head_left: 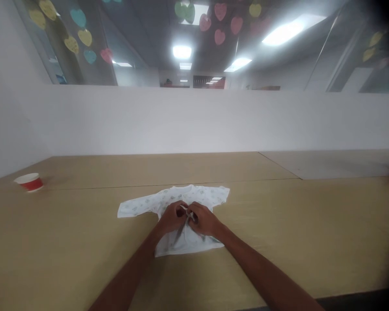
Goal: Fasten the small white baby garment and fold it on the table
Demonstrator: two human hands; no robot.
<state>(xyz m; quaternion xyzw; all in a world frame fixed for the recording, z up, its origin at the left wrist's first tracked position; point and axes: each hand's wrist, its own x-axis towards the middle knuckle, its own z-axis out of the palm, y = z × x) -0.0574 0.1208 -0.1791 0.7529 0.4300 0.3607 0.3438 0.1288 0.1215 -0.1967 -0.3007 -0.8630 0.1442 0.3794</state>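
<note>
Pinching the thin white ties [185,212] at the front of a small printed white baby shirt [194,195], the left hand [172,217] and right hand [204,220] curl nearly shut, almost touching; the shirt lies flat on a tan table [84,255]; a red-and-white paper cup [29,182] stands well off to the left.

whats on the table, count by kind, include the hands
shirt, white printed baby shirt: 1
cup, red and white paper cup: 1
hands, left hand and right hand: 2
total: 4
</note>
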